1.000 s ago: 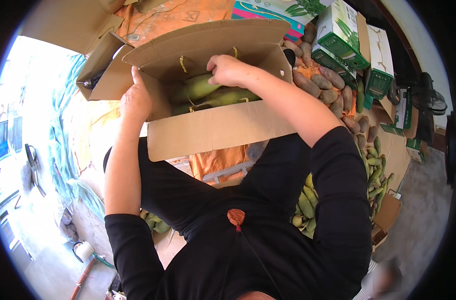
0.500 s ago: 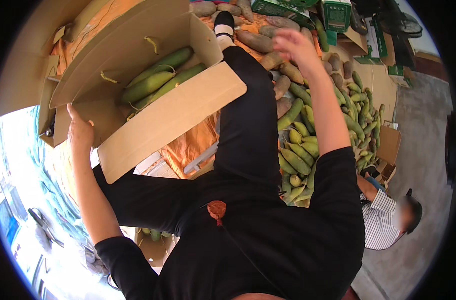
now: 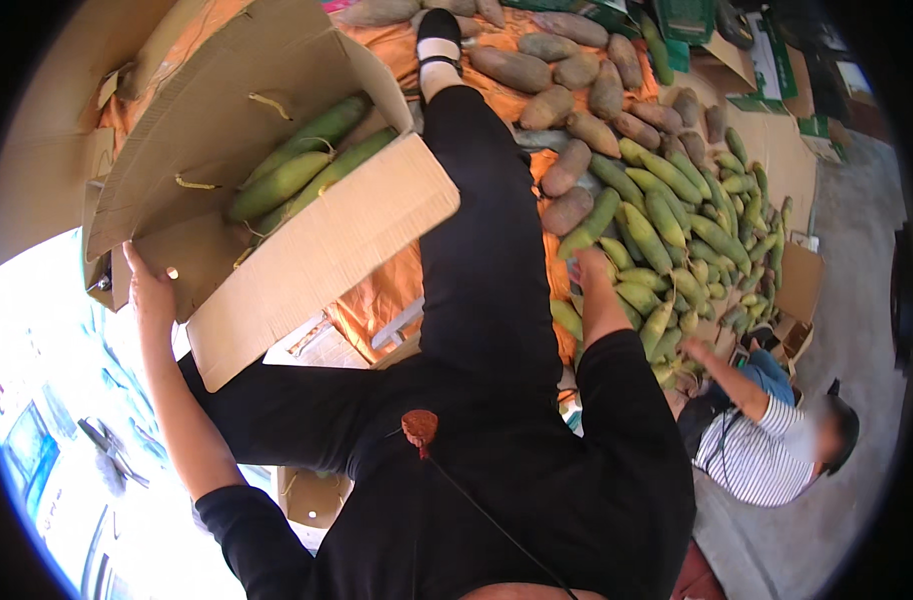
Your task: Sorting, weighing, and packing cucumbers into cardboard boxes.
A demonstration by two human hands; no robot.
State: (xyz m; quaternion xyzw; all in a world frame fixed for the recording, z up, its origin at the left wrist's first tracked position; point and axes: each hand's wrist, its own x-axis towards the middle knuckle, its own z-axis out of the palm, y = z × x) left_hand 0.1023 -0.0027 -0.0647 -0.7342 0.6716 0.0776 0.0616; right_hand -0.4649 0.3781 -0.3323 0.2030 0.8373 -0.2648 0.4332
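On box [image 3: 277, 250] edge, left hand [image 3: 149, 290] grip clamped; right hand [image 3: 589, 268] among gourds [image 3: 667, 220], grip unclear.

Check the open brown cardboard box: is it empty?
No: several long green fruits lie inside the open brown cardboard box, which the left hand steadies at its edge.

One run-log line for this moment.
left hand: holds cardboard box | right hand: reaching into green fruit pile | box: green fruits inside

Grey concrete floor [image 3: 857, 300], orange tarp [image 3: 387, 300], bright daylight at left
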